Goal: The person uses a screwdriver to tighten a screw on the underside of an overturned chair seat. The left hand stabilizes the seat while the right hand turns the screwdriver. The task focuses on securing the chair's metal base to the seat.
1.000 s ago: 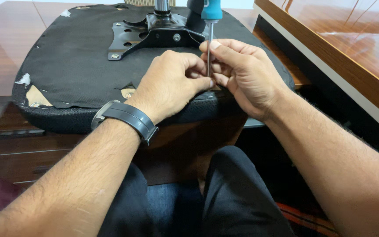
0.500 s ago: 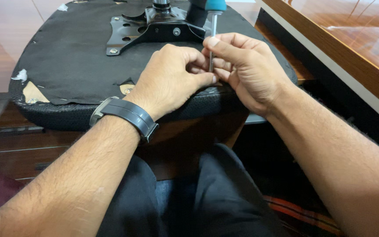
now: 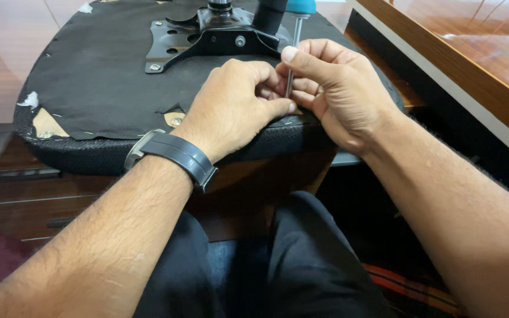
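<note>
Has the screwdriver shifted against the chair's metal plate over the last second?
Cannot tell. The screwdriver stands beside the metal plate as before, in the right hand; only the camera view shifted.

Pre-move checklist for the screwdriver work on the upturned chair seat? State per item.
1. Right hand pinches the screwdriver shaft: ok.
2. Left hand steadies at the tip: ok.
3. Shaft stands near upright: ok.
4. Tip seated in a fastener: cannot tell, fingers hide it.
5. Chair seat lies underside up, metal bracket exposed: ok.
6. Seat fabric intact: not ok, torn at left edge.
</note>
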